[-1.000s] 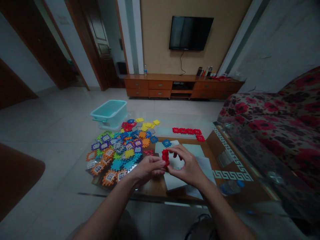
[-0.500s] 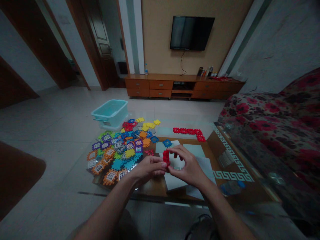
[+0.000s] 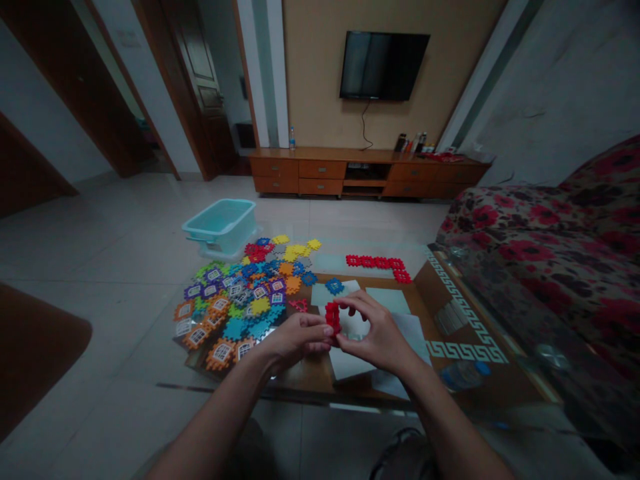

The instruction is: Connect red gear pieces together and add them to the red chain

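Left hand (image 3: 293, 339) and right hand (image 3: 379, 333) pinching red block piece (image 3: 332, 318), near table's front edge (image 3: 310, 393), papers (image 3: 350, 360) beneath

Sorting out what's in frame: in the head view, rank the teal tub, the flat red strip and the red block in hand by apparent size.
1. teal tub
2. flat red strip
3. red block, though it sits nearest the camera and fingers partly cover it.

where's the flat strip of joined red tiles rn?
In the head view, the red tile strip lies on the glass table, beyond both hands, right of the mixed tile pile.
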A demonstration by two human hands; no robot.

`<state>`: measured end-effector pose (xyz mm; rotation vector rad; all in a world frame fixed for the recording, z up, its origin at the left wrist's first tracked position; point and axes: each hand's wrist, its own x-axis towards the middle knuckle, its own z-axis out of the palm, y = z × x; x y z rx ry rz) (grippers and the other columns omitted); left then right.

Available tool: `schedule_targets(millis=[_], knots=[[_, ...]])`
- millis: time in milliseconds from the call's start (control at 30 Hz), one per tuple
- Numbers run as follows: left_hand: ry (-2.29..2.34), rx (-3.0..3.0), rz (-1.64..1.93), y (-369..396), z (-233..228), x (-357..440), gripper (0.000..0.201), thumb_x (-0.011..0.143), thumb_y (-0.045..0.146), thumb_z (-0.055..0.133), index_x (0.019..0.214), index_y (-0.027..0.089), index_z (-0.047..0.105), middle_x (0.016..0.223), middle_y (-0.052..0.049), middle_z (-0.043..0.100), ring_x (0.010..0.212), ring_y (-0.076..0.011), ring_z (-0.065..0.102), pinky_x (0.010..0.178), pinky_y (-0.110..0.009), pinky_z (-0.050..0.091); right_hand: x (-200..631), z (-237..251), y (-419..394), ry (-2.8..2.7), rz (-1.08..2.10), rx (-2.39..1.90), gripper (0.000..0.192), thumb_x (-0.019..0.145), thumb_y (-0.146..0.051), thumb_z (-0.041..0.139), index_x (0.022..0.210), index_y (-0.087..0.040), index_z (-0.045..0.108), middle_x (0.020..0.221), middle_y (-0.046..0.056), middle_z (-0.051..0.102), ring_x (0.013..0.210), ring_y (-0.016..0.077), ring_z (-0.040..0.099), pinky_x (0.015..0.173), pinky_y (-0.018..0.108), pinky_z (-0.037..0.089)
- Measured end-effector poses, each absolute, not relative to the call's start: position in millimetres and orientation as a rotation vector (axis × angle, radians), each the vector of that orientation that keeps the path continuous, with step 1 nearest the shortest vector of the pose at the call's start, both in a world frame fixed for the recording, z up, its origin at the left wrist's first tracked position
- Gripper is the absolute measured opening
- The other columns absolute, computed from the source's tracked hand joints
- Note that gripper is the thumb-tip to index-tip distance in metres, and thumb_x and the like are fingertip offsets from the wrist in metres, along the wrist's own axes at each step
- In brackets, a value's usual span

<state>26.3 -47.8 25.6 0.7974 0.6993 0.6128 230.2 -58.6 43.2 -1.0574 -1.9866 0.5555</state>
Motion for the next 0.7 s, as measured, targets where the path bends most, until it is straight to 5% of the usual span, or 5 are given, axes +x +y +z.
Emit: schedule_targets(millis=[700], knots=[[0.612,0.504,0.609,-49.1,17.6,26.3,0.026,0.067,0.025,0.085,0.083,0.011,0.071,0.075,-0.005,0.067,0.067,-0.0110,0.058,0.085,-0.031,0.048,229.4,42.4,-59.6,-2.000,0.525,-1.134,0.048,0.069,-0.016,0.070,0.115,-0.024,0.059,0.103,0.005,0.062,0.089,0.0207,0.058,0.081,0.037,0.049]])
